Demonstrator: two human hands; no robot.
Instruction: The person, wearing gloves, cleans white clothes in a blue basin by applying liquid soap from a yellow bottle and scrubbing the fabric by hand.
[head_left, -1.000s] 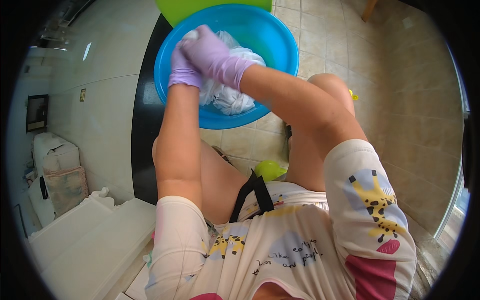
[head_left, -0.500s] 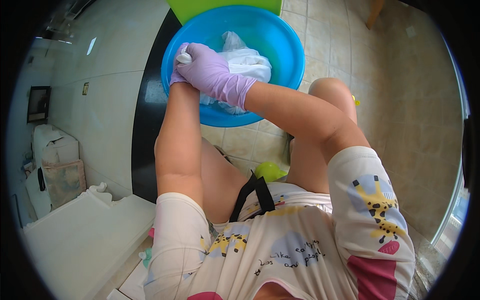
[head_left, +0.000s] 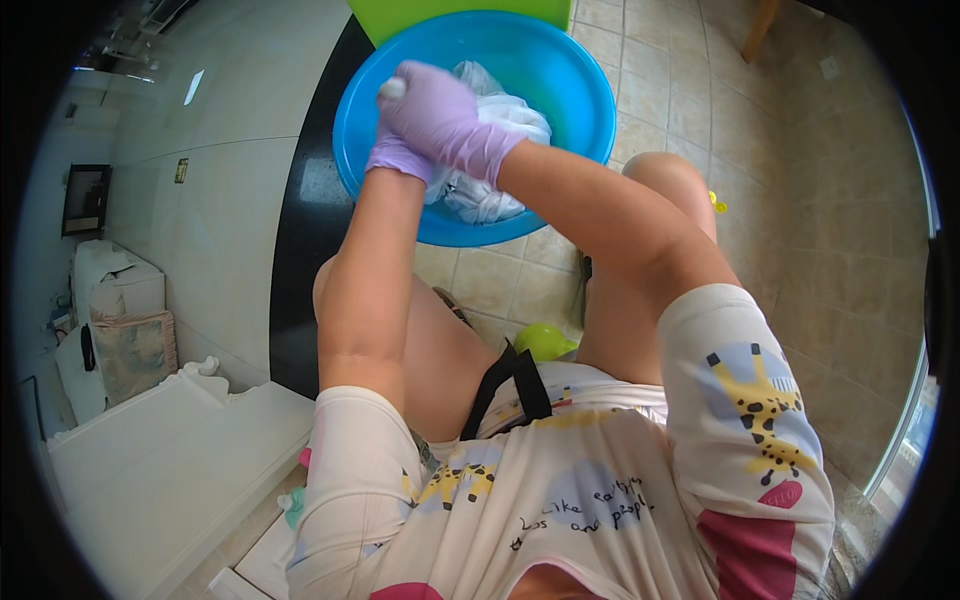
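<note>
A blue plastic basin (head_left: 570, 110) holds bunched, wet-looking white cloth (head_left: 515, 120) at the upper middle of the view. My right hand (head_left: 435, 118) wears a lilac glove and is closed on white cloth above the basin's left half, with a small white bit showing at its top. My left hand (head_left: 395, 150), also lilac-gloved, is just beneath and left of the right, pressed against it; its fingers are mostly hidden behind the right hand.
A green object (head_left: 380, 15) stands behind the basin. A white wooden piece of furniture (head_left: 160, 460) is at the lower left, with padded bundles (head_left: 120, 330) beyond. A black floor strip (head_left: 295, 300) edges the tiles. A wooden leg (head_left: 755, 35) stands at the upper right; a lime-green object (head_left: 540, 342) lies between my legs.
My joined hands lowered, then rose again since half a second ago and moved slightly right. The basin appears shifted a little right and up in view, as does much of the background.
</note>
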